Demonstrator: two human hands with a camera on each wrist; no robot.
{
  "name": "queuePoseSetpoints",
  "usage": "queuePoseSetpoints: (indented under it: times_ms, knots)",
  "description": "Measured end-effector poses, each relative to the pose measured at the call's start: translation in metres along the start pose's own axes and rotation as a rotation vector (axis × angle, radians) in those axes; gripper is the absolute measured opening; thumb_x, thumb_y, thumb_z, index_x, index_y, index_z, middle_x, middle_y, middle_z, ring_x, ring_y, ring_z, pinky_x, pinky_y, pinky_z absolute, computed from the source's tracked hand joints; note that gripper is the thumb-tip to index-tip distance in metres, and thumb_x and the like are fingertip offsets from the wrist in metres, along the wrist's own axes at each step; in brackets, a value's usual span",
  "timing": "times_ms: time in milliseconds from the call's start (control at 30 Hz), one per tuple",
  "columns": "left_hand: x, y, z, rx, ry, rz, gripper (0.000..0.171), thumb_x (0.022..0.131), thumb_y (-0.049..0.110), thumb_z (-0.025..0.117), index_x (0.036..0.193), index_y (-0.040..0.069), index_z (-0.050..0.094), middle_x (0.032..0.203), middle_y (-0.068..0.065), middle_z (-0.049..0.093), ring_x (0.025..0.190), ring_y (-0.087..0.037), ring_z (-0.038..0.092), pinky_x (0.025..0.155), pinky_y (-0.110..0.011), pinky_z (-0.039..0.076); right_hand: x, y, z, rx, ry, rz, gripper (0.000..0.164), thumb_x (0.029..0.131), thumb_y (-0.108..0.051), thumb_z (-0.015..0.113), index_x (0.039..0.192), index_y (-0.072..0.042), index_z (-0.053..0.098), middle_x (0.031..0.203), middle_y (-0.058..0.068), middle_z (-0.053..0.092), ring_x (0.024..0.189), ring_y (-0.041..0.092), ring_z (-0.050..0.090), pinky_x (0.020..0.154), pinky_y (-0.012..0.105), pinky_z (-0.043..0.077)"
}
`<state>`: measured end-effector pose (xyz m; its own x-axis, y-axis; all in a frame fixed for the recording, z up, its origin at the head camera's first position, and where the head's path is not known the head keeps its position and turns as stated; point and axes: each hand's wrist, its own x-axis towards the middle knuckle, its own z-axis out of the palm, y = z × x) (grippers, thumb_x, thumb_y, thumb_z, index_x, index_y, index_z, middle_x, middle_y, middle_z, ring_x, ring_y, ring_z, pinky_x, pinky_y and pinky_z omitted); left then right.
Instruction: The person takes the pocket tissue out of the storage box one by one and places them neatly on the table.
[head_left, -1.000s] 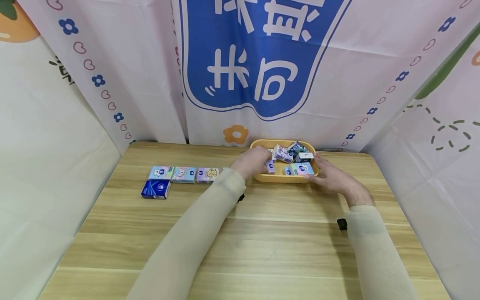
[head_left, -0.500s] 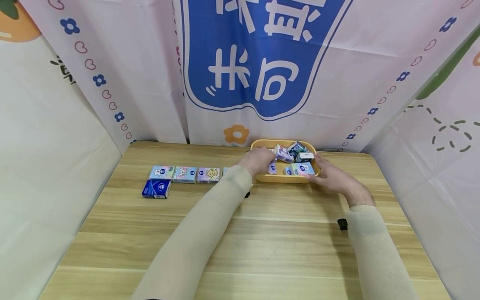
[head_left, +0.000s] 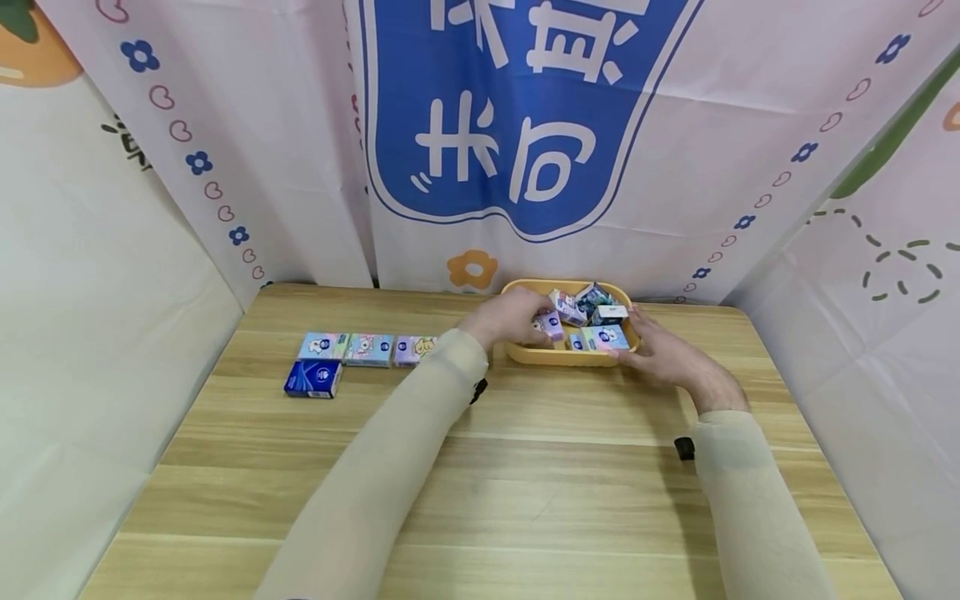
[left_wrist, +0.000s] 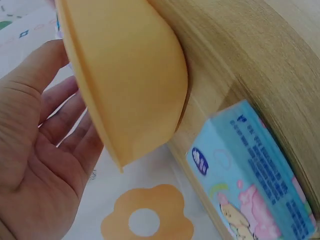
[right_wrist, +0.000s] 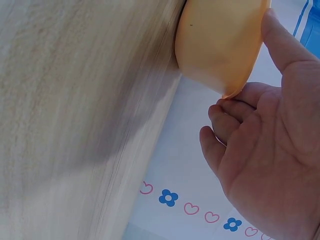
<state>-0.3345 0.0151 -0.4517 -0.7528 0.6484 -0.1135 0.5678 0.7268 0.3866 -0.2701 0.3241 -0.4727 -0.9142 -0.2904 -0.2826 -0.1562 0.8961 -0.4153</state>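
My left hand (head_left: 506,319) reaches over the left end of a yellow plastic basket (head_left: 564,359) and pinches a small purple tissue pack (head_left: 552,325) between thumb and fingers. In the left wrist view the fingertips pass behind the basket wall (left_wrist: 132,75), so the pack's grip is hidden there. My right hand (head_left: 667,350) holds the basket's right end, thumb on the near rim and fingers round the far side. Inside the basket lie a pastel tissue pack (head_left: 606,337), a white-and-purple one (head_left: 567,308) and dark packs (head_left: 609,315).
Left of the basket, tissue packs stand in a row: light blue (head_left: 322,345), blue-pink (head_left: 368,349) and purple (head_left: 411,350). A dark blue pack (head_left: 312,378) lies before the first. Another blue pack (left_wrist: 250,175) shows beside the basket. A printed curtain (head_left: 420,250) hangs behind the table.
My left hand dipped a little further into the basket, then drew back left. The purple pack is now lifted and tilted between its fingers. The right hand stays on the basket.
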Motion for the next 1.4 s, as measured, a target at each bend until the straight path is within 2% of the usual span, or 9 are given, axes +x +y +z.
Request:
queuePoseSetpoints:
  times_ms: [100, 267, 567, 833, 1133, 1400]
  knots:
    - [-0.007, -0.001, -0.006, -0.040, 0.036, 0.016, 0.059, 0.093, 0.037, 0.081, 0.146, 0.017, 0.062, 0.142, 0.000, 0.068, 0.119, -0.014, 0.062, 0.110, -0.033, 0.055, 0.000, -0.001, 0.000, 0.004, -0.002, 0.005, 0.110, 0.098, -0.074, 0.051, 0.169, -0.007, -0.001, 0.178, 0.011, -0.012, 0.165, 0.046, 0.002, 0.135, 0.064, 0.007]
    - [-0.021, 0.001, -0.017, -0.050, 0.059, 0.002, 0.059, 0.095, 0.035, 0.078, 0.149, 0.018, 0.060, 0.142, 0.002, 0.068, 0.114, -0.014, 0.060, 0.105, -0.032, 0.056, -0.001, -0.002, 0.000, 0.014, -0.008, 0.010, 0.111, 0.098, -0.075, 0.051, 0.169, -0.008, -0.003, 0.178, 0.009, -0.014, 0.165, 0.046, 0.001, 0.135, 0.065, 0.007]
    - [-0.041, -0.005, -0.026, -0.058, 0.103, 0.001, 0.059, 0.096, 0.037, 0.077, 0.149, 0.020, 0.059, 0.143, 0.002, 0.066, 0.115, -0.013, 0.062, 0.104, -0.032, 0.058, -0.001, -0.001, 0.001, 0.009, -0.006, 0.004, 0.111, 0.098, -0.075, 0.051, 0.169, -0.007, -0.002, 0.178, 0.009, -0.015, 0.165, 0.047, 0.001, 0.134, 0.065, 0.007]
    - [-0.066, -0.013, -0.035, -0.045, 0.175, -0.001, 0.060, 0.094, 0.041, 0.080, 0.147, 0.021, 0.061, 0.147, 0.000, 0.064, 0.116, -0.013, 0.062, 0.107, -0.035, 0.059, -0.001, 0.001, 0.000, 0.000, -0.002, -0.007, 0.111, 0.099, -0.073, 0.050, 0.168, -0.005, -0.003, 0.178, 0.010, -0.015, 0.165, 0.046, 0.000, 0.135, 0.064, 0.006]
    - [-0.097, -0.031, -0.038, -0.024, 0.174, -0.029, 0.064, 0.093, 0.038, 0.081, 0.150, 0.018, 0.059, 0.145, -0.002, 0.066, 0.118, -0.014, 0.066, 0.103, -0.034, 0.061, -0.002, 0.001, 0.001, 0.010, -0.002, -0.006, 0.110, 0.099, -0.073, 0.051, 0.168, -0.007, -0.004, 0.178, 0.008, -0.016, 0.165, 0.046, 0.000, 0.135, 0.064, 0.006]
    - [-0.126, -0.047, -0.034, -0.020, 0.190, -0.073, 0.063, 0.091, 0.036, 0.083, 0.148, 0.022, 0.060, 0.147, 0.000, 0.065, 0.123, -0.017, 0.066, 0.107, -0.038, 0.061, -0.001, 0.002, 0.001, 0.009, -0.001, -0.003, 0.111, 0.098, -0.075, 0.050, 0.169, -0.008, -0.003, 0.178, 0.008, -0.015, 0.165, 0.046, 0.001, 0.135, 0.064, 0.007]
